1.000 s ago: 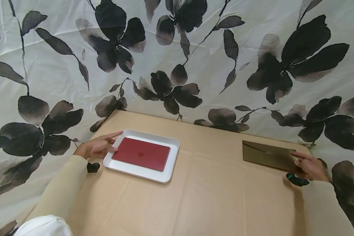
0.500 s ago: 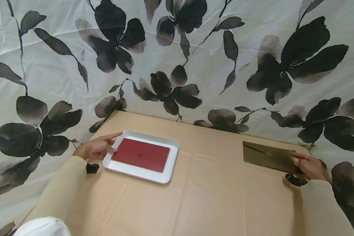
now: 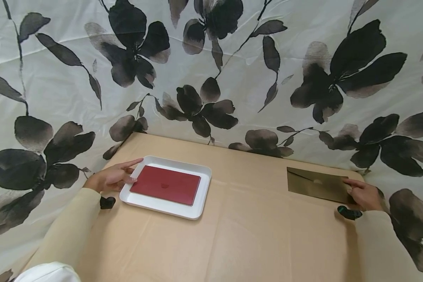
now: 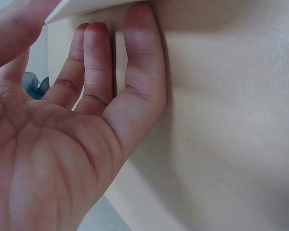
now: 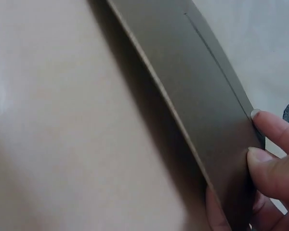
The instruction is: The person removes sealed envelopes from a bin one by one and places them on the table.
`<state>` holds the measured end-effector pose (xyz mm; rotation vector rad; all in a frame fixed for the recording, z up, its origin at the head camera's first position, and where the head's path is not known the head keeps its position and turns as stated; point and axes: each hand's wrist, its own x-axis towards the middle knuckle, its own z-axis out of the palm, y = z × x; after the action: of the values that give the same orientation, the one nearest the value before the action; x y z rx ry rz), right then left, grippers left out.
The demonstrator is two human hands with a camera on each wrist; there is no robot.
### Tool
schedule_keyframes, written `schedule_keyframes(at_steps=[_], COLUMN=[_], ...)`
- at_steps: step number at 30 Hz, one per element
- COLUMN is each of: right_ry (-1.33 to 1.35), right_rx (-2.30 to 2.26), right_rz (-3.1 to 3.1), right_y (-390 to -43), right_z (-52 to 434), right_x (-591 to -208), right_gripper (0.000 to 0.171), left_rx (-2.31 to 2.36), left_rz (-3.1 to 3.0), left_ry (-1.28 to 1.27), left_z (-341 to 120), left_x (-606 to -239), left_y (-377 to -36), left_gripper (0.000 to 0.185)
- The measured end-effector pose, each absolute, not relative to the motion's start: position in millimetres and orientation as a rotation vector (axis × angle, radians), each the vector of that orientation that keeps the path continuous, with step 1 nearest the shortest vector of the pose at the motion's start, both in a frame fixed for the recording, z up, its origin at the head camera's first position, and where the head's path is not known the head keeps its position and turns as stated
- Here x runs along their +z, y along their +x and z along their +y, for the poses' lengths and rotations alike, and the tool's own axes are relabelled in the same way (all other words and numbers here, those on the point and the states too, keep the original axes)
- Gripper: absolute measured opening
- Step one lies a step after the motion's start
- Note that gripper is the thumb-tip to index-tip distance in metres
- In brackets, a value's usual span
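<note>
At the left of the table my left hand point(image 3: 111, 178) grips the left rim of a white tray point(image 3: 204, 188). In the left wrist view the thumb lies over the tray's edge point(image 4: 91, 6) and bent fingers point(image 4: 142, 57) reach beneath it. A dark red envelope point(image 3: 165, 185) lies flat in the tray, its flap side up. Far to the right, my right hand point(image 3: 367, 196) pinches the right end of an olive-brown envelope point(image 3: 311, 183). The right wrist view shows thumb and index finger on the envelope's face point(image 5: 183, 77), other fingertips behind it. Its long near edge stands off the table.
A tan covering point(image 3: 246, 235) spreads over the table. White cloth with dark flowers point(image 3: 194, 58) hangs behind and beside it. Dark straps or devices sit at both wrists, and something white point(image 3: 47, 272) shows at the lower left.
The head view has shifted slightly, so everything sits a little further left. Both hands keep their holds, and the tray and envelopes show no clear movement of their own.
</note>
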<state>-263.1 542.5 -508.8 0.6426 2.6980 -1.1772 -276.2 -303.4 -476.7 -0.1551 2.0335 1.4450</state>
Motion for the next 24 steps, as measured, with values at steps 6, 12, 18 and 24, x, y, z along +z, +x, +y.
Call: schedule_keyframes(at_steps=[6, 12, 18, 24], right_ry=[0.583, 0.550, 0.574, 0.656], right_rx=[-1.182, -1.061, -1.053, -1.053], right_rz=[2.734, 2.841, 2.888, 2.913], right_y=[-264.1, -268.5, -269.0, -268.8], right_z=[540.8, 538.5, 534.9, 531.1], right_x=[-508.5, -508.5, -511.4, -514.7], right_gripper=[0.060, 0.055, 0.055, 0.054], left_rx=[1.455, 1.467, 1.470, 1.452], left_rz=[2.028, 2.011, 2.004, 2.019], left_ry=[-0.148, -0.116, -0.142, -0.153], left_z=[-303.1, -304.6, -304.7, -301.9], left_x=[-475.4, -473.7, -473.2, -472.8], left_y=[-275.4, -275.0, -275.8, -274.9], left_gripper=[0.095, 0.095, 0.096, 0.095])
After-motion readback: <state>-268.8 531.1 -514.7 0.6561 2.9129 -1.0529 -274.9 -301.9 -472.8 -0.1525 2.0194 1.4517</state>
